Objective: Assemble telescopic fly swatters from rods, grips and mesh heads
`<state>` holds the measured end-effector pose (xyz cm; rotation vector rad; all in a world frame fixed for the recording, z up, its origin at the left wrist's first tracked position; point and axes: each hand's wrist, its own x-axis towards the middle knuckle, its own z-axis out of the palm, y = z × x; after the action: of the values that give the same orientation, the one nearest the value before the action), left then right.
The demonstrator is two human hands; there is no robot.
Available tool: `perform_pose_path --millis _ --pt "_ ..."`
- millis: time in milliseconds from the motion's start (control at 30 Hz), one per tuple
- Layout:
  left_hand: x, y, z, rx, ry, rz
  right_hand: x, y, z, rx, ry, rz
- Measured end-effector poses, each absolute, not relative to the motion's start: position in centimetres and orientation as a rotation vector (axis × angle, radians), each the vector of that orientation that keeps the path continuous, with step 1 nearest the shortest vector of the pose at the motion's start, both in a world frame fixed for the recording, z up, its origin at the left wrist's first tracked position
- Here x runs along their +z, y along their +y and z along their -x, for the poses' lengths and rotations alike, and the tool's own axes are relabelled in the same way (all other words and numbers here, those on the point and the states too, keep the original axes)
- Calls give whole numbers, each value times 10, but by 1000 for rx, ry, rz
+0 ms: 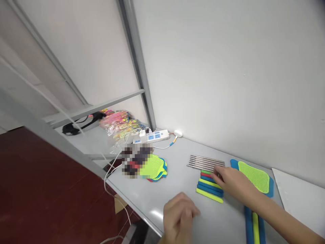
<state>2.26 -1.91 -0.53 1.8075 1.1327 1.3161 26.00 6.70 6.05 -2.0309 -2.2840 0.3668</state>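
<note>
my right hand [237, 183] reaches out, fingers slightly open, tips at the end of the steel rods [205, 162], just above the foam strips [209, 189]. the rods look stiff and slippery: pinch their ends. my left hand [180, 217] curls loosely, holding nothing.

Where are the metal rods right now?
In the head view, the metal rods lie just past the right hand, behind the coloured strips.

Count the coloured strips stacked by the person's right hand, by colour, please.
Green strips: 1
Red strips: 1
Blue strips: 2
Yellow strips: 2
Total: 6 visible; the right hand may hide more.
</note>
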Motion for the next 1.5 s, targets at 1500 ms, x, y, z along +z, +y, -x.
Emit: perform_pose_path --millis 1500 --pt "-8 44 -29 612 941 -2611 29 186 -235 283 -2507 1856"
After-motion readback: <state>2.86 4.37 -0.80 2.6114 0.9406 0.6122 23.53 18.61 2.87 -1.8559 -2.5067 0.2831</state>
